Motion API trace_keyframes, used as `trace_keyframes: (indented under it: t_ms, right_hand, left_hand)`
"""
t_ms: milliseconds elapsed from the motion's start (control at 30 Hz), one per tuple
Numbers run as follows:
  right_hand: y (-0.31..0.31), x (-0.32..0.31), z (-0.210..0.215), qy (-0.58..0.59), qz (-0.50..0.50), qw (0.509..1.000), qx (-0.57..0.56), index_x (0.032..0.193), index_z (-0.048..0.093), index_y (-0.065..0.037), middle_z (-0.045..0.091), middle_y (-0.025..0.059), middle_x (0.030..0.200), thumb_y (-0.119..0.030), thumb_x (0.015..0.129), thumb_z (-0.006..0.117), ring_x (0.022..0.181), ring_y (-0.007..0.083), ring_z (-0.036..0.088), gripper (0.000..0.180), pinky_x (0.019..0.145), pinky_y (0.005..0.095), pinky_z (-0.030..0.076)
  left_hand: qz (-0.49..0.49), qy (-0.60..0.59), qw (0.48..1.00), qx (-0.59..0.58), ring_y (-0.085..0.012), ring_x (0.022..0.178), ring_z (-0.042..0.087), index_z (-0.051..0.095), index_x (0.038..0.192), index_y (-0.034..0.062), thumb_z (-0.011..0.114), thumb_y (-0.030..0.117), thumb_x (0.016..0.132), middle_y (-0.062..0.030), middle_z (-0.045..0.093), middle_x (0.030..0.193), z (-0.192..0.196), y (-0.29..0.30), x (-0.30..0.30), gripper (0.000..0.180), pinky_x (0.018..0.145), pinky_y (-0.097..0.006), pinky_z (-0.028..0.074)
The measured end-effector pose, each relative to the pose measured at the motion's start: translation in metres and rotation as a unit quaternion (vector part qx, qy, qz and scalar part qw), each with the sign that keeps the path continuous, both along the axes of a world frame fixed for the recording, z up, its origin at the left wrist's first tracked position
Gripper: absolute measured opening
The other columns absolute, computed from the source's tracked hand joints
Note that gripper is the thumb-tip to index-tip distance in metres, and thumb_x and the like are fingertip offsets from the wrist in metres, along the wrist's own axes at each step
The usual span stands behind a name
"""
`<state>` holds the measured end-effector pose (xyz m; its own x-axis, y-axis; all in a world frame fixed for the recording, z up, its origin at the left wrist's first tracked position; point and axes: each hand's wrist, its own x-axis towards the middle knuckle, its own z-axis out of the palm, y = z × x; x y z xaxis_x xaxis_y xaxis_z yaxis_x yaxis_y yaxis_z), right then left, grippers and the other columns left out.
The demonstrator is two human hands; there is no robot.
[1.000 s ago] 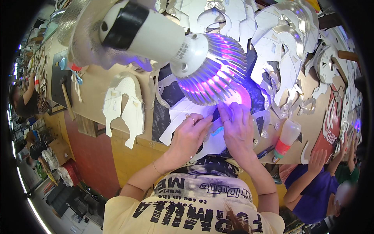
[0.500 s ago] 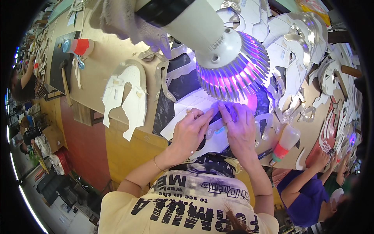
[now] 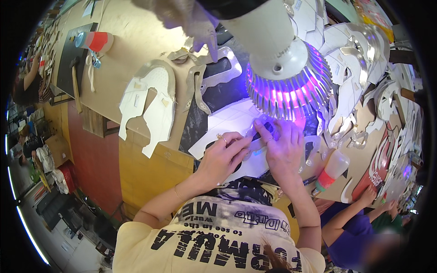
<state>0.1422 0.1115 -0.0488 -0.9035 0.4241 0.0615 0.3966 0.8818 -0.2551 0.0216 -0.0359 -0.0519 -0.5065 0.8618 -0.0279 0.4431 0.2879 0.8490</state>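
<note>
A white shoe-upper piece (image 3: 232,114) with curved cut-outs lies on the black board (image 3: 223,96) in front of me, lit purple by a lamp. My left hand (image 3: 224,157) is closed at the piece's near part, thumb and fingertips pinched together at its edge. Close beside it, my right hand (image 3: 283,148) bends its fingers over the same piece, with the thumb pointing toward the left fingertips. Both hands hide part of the material between them. Just beyond my fingers hangs the finned lamp head (image 3: 291,86), on a thick white neck.
Another white shoe upper (image 3: 150,107) lies left. Farther left are a bottle with a red band (image 3: 98,42), a hammer (image 3: 76,86) and blue-handled scissors (image 3: 94,60). Right of my hands lies a clear bottle (image 3: 333,168); stacked white uppers (image 3: 348,59) lie beyond. A co-worker in purple (image 3: 346,232) sits right.
The view has shifted, so the lamp and board sit farther right in the picture. My left fingertips have drawn slightly apart from my right thumb. Both hands stay at the white piece.
</note>
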Motion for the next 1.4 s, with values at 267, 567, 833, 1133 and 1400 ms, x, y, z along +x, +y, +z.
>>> trace_keyframes:
  t_ms: [267,567,833,1133,1400]
  right_hand:
    - [-0.003,0.004,-0.004,-0.003,-0.003,1.000,0.026,0.131,0.063,-0.029,0.057,0.0079,0.122,-0.002,0.084,0.059,0.112,0.0273,0.052,0.054,0.100,0.0452,0.037]
    - [-0.010,0.006,-0.008,-0.015,0.010,0.995,0.097,0.132,0.062,-0.029,0.057,0.0063,0.125,-0.001,0.082,0.062,0.112,0.0238,0.054,0.057,0.104,0.0478,0.034]
    - [-0.013,0.007,-0.005,-0.029,0.025,0.993,0.108,0.131,0.063,-0.029,0.056,0.0071,0.125,-0.003,0.082,0.063,0.114,0.0238,0.054,0.056,0.105,0.0486,0.032]
    - [-0.027,0.008,-0.003,-0.037,0.007,0.998,0.059,0.130,0.065,-0.029,0.057,0.0086,0.124,-0.001,0.083,0.058,0.116,0.0274,0.053,0.055,0.107,0.0492,0.029]
    - [-0.038,0.009,-0.006,-0.050,-0.009,0.995,0.084,0.132,0.064,-0.027,0.056,0.0075,0.125,-0.005,0.085,0.060,0.119,0.0260,0.051,0.052,0.107,0.0481,0.027]
  left_hand:
    - [-0.028,0.123,0.990,0.067,-0.0239,0.090,0.064,0.071,0.110,0.0082,0.070,0.001,0.073,-0.0050,0.064,0.101,-0.005,-0.020,-0.003,0.038,0.080,-0.037,0.051]
    - [-0.005,0.207,0.977,0.049,-0.0190,0.089,0.060,0.073,0.108,0.0142,0.066,0.008,0.076,0.0003,0.063,0.096,-0.015,-0.023,-0.006,0.033,0.080,-0.034,0.045]
    - [0.004,0.199,0.979,0.047,-0.0195,0.091,0.058,0.073,0.112,0.0159,0.065,0.006,0.076,0.0005,0.060,0.096,-0.024,-0.028,-0.007,0.038,0.080,-0.035,0.045]
    - [0.010,0.227,0.972,0.057,-0.0177,0.086,0.055,0.073,0.115,0.0167,0.064,0.010,0.077,0.0013,0.059,0.096,-0.029,-0.029,-0.004,0.040,0.079,-0.035,0.043]
    - [0.021,0.305,0.951,0.042,-0.0134,0.082,0.054,0.073,0.117,0.0194,0.066,0.015,0.078,0.0030,0.057,0.096,-0.033,-0.039,-0.002,0.040,0.078,-0.032,0.038]
